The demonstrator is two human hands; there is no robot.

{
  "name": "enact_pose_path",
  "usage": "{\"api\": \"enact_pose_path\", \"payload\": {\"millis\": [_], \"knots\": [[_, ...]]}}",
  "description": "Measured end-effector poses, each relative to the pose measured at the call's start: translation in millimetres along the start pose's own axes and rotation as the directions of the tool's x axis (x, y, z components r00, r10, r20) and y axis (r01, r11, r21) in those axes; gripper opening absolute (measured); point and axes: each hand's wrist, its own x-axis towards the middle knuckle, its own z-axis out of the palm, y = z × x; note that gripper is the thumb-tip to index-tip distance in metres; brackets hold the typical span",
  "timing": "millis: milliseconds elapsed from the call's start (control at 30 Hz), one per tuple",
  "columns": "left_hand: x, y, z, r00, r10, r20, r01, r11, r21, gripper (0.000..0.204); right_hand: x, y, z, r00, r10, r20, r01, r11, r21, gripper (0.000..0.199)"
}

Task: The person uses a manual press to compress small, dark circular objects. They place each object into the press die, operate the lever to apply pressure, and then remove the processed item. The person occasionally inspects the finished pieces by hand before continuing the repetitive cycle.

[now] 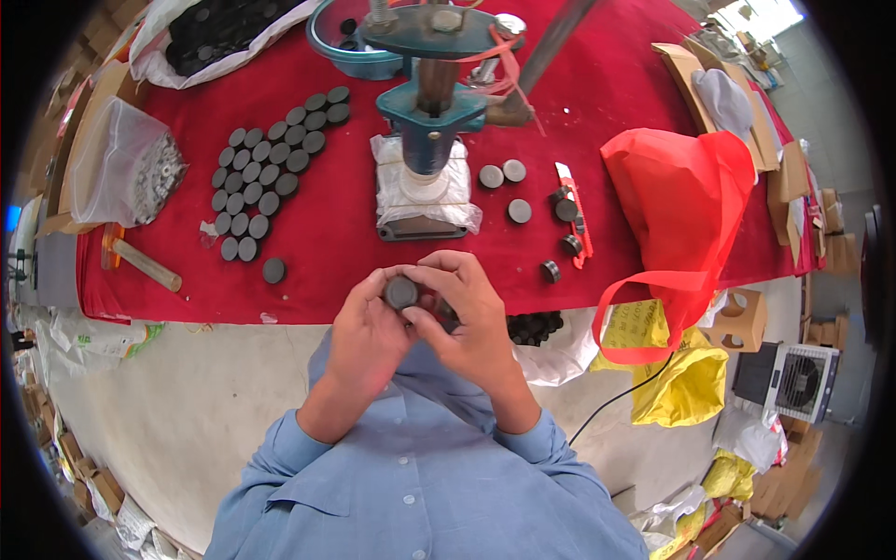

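The disc (401, 292) is between the left hand (367, 329) and the right hand (467, 322), the fingers of both clamped on it: left fingers at its left, right ones at its right, neither hand nearer. Round, it shows no long axis; its flat face points up. A dark piece (447, 314) shows by the right fingers, its hold unclear. Ahead of the fingers stands the press (426, 140); discs (270, 175) lie ahead-left, 3 caps (519, 211) ahead-right on the counter (336, 215).
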Motion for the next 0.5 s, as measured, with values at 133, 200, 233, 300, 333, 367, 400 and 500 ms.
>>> {"api": "enact_pose_path", "payload": {"millis": [133,200,233,300,333,367,400,500], "knots": [[6.7,-8.4,-10.0,0.999,-0.049,-0.018,0.05,0.998,0.031,0.039,0.4,-0.1,-2.4,0.998,-0.058,0.02,0.061,0.989,-0.134,0.048],[8.6,-11.7,-9.7,0.998,-0.051,-0.044,0.054,0.996,0.065,0.038,0.5,-1.7,-4.0,0.998,-0.063,0.001,0.062,0.993,-0.105,0.047],[8.5,-11.4,-7.6,0.997,-0.055,-0.058,0.059,0.995,0.075,0.037,0.8,-6.4,-6.6,0.999,-0.038,-0.009,0.037,0.998,-0.043,0.046],[9.6,-11.2,-6.7,0.994,-0.084,-0.07,0.089,0.993,0.074,0.035,1.1,-6.7,-13.0,0.998,-0.006,-0.059,0.009,0.999,0.048,0.044],[10.2,-10.0,-9.2,0.992,-0.106,-0.07,0.111,0.992,0.063,0.034,3.7,-0.8,-17.4,0.995,0.001,-0.097,0.007,0.997,0.078,0.044],[9.4,-8.6,-11.7,0.99,-0.123,-0.072,0.127,0.991,0.052,0.033,7.8,6.4,-21.6,0.991,0.007,-0.131,0.008,0.994,0.112,0.043],[10.5,-8.0,-16.4,0.989,-0.14,-0.05,0.14,0.99,-0.011,0.031,17.4,18.9,-25.8,0.973,-0.058,-0.223,0.055,0.998,-0.021,0.041],[12.7,-11.8,-31.8,0.986,-0.168,0.01,0.168,0.977,-0.135,0.025,45.8,35.4,-48.8,0.951,-0.04,-0.307,-0.088,0.916,-0.391,0.044]]}}
